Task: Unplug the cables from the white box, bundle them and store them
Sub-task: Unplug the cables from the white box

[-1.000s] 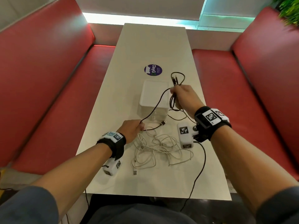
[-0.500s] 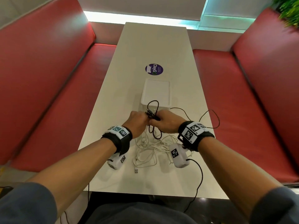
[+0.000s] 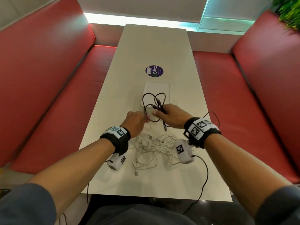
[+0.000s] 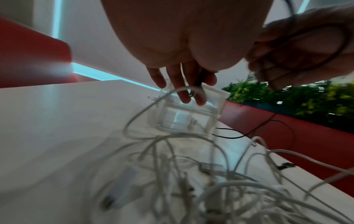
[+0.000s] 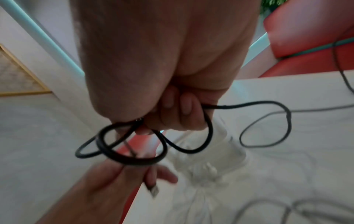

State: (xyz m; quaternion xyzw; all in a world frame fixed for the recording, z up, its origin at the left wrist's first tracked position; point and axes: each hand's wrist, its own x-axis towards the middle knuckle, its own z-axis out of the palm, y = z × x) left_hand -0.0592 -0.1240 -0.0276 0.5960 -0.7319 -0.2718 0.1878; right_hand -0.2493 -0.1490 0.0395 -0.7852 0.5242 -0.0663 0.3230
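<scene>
The white box [image 3: 157, 88] stands mid-table, lid shut; it looks translucent in the left wrist view [image 4: 191, 116]. My right hand [image 3: 159, 111] grips a black cable [image 3: 154, 99] gathered into loops that stand above the box's near half; the curled fingers [image 5: 184, 109] clamp the loops [image 5: 134, 157]. My left hand [image 3: 146, 118] is just to the left and pinches the cable's plug end [image 5: 153, 191] between its fingertips [image 4: 184, 97]. A tangle of white cables [image 3: 154, 148] lies loose on the table [image 3: 113, 88] in front of the box, between my wrists.
A round purple sticker [image 3: 154, 71] lies beyond the box. Red bench seats [image 3: 56, 103] flank the narrow table on both sides. A thin black wire [image 3: 216, 116] arcs over the right table edge. Green plants [image 3: 289, 12] are at the far right.
My right hand swung back from the box's right side to meet the left hand in front of it. The black cable now stands in wider loops above the box.
</scene>
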